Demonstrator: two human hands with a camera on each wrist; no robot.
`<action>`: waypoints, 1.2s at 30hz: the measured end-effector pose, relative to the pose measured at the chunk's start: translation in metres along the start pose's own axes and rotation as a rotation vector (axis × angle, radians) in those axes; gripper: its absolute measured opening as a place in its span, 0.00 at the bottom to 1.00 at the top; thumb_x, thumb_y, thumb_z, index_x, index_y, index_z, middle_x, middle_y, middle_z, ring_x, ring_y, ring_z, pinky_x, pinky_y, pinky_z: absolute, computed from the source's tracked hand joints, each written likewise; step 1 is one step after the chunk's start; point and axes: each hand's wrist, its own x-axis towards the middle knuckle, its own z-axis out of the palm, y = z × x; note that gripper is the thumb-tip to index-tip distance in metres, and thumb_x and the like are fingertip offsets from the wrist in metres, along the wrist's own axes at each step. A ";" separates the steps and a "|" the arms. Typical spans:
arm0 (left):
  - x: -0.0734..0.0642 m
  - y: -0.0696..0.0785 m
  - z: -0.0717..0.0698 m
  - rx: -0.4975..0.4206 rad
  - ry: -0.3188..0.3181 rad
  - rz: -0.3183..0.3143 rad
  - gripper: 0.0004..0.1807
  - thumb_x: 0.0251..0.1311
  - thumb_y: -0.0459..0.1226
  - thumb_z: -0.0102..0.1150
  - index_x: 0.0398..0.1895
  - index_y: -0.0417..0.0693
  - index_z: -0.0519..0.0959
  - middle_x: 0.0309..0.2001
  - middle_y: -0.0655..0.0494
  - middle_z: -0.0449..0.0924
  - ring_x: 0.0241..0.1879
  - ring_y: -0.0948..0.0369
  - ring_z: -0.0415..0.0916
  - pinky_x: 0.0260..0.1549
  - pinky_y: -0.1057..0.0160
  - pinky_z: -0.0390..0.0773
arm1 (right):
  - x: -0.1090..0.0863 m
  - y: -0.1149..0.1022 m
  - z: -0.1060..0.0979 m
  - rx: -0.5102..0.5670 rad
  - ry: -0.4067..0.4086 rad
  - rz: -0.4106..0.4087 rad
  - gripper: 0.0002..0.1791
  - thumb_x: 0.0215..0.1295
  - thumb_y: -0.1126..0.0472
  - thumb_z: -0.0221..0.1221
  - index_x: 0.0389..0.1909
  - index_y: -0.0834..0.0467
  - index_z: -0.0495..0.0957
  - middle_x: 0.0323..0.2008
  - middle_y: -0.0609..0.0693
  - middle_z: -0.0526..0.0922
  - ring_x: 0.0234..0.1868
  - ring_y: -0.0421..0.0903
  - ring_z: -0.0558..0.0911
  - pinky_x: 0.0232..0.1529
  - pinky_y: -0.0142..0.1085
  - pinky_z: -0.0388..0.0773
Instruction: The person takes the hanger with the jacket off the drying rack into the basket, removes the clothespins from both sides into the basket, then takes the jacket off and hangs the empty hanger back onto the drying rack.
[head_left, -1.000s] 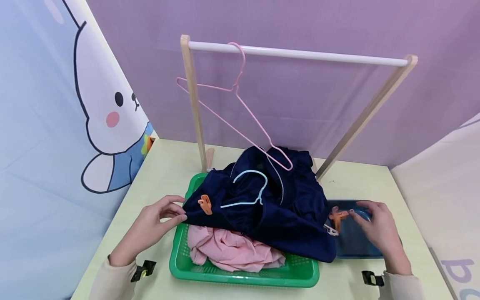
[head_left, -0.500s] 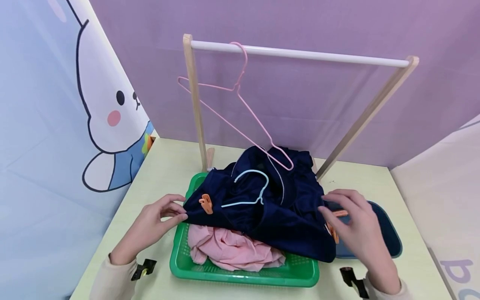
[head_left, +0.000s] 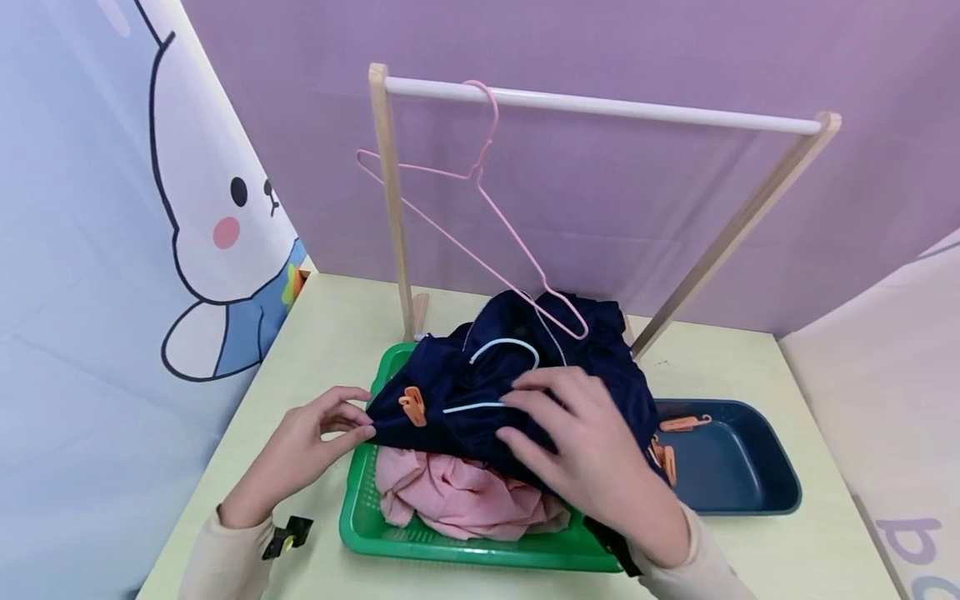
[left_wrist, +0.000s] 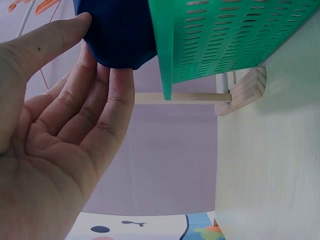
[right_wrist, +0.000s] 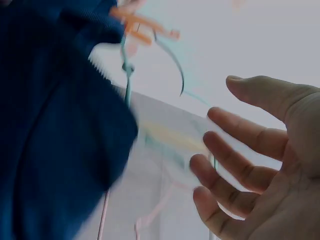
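Note:
In the head view a navy zip garment [head_left: 600, 350] lies heaped across a green basket [head_left: 480, 554]. My left hand [head_left: 315, 442] pinches the garment's left edge between thumb and fingers; the left wrist view shows the navy cloth [left_wrist: 120, 35] at the fingertips. Over the middle of the garment, my right hand [head_left: 592, 450] hovers with its fingers spread and nothing in them. Just beyond those fingertips is the hook of a light blue hanger [head_left: 510, 342], whose lower parts are covered by cloth. An orange clothespin [head_left: 413, 406] sits at the garment's left shoulder.
Pink cloth [head_left: 465, 496] lies in the basket. A dark blue tray [head_left: 780, 467] at right holds an orange clothespin [head_left: 684, 423]; more orange clips [head_left: 664, 460] are by the garment's right edge. Behind stands a rack with a white bar [head_left: 637, 108] and a pink hanger [head_left: 517, 242].
My right hand has left the orange clip at the tray and swept left over the garment to near the blue hanger's hook. The left hand keeps its place on the cloth.

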 end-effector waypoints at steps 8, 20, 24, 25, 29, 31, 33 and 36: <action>-0.001 -0.001 0.000 -0.014 0.001 0.005 0.23 0.61 0.29 0.68 0.58 0.48 0.74 0.38 0.69 0.84 0.41 0.66 0.83 0.44 0.61 0.83 | 0.034 -0.028 0.039 -0.130 -0.146 -0.042 0.17 0.62 0.54 0.69 0.46 0.60 0.85 0.50 0.55 0.80 0.49 0.52 0.79 0.51 0.41 0.78; -0.001 -0.001 0.001 -0.008 0.009 0.006 0.23 0.62 0.30 0.68 0.58 0.48 0.74 0.38 0.68 0.84 0.41 0.66 0.83 0.44 0.61 0.83 | 0.053 -0.028 0.074 -0.220 -0.250 0.051 0.15 0.68 0.54 0.64 0.48 0.61 0.84 0.52 0.55 0.78 0.43 0.51 0.79 0.42 0.34 0.81; 0.000 -0.001 0.001 -0.006 0.010 0.011 0.23 0.61 0.29 0.68 0.58 0.48 0.74 0.38 0.69 0.84 0.41 0.66 0.83 0.44 0.61 0.83 | 0.054 -0.027 0.080 -0.224 -0.250 0.056 0.13 0.71 0.55 0.61 0.46 0.59 0.85 0.52 0.54 0.78 0.43 0.50 0.79 0.40 0.33 0.81; 0.000 -0.001 0.001 -0.006 0.009 0.012 0.23 0.61 0.29 0.68 0.58 0.48 0.74 0.38 0.69 0.84 0.41 0.66 0.83 0.44 0.61 0.83 | 0.054 -0.026 0.081 -0.223 -0.250 0.058 0.12 0.71 0.55 0.61 0.45 0.59 0.85 0.52 0.53 0.78 0.43 0.50 0.79 0.39 0.33 0.81; 0.000 -0.001 0.002 -0.011 0.006 0.013 0.23 0.61 0.29 0.68 0.58 0.48 0.74 0.38 0.69 0.84 0.41 0.66 0.83 0.44 0.61 0.83 | 0.054 -0.026 0.082 -0.202 -0.251 0.054 0.11 0.71 0.55 0.62 0.42 0.60 0.84 0.53 0.55 0.76 0.42 0.49 0.79 0.36 0.33 0.81; 0.000 -0.001 0.002 -0.012 0.007 0.008 0.23 0.61 0.29 0.68 0.58 0.48 0.74 0.38 0.68 0.84 0.41 0.66 0.83 0.44 0.61 0.83 | 0.054 -0.026 0.082 -0.185 -0.254 0.049 0.11 0.71 0.56 0.62 0.42 0.61 0.83 0.54 0.56 0.74 0.41 0.49 0.79 0.34 0.33 0.81; 0.000 -0.001 0.002 -0.011 0.008 0.003 0.23 0.61 0.30 0.68 0.58 0.48 0.74 0.38 0.68 0.84 0.41 0.66 0.83 0.44 0.61 0.83 | 0.054 -0.026 0.083 -0.173 -0.256 0.046 0.11 0.70 0.56 0.62 0.41 0.62 0.82 0.54 0.57 0.73 0.41 0.49 0.78 0.33 0.33 0.81; 0.000 0.000 0.002 -0.010 0.007 0.000 0.23 0.61 0.30 0.68 0.58 0.48 0.74 0.38 0.68 0.84 0.41 0.66 0.83 0.44 0.61 0.83 | 0.053 -0.027 0.082 -0.159 -0.253 0.045 0.11 0.71 0.57 0.62 0.41 0.63 0.82 0.53 0.56 0.72 0.39 0.49 0.77 0.32 0.33 0.80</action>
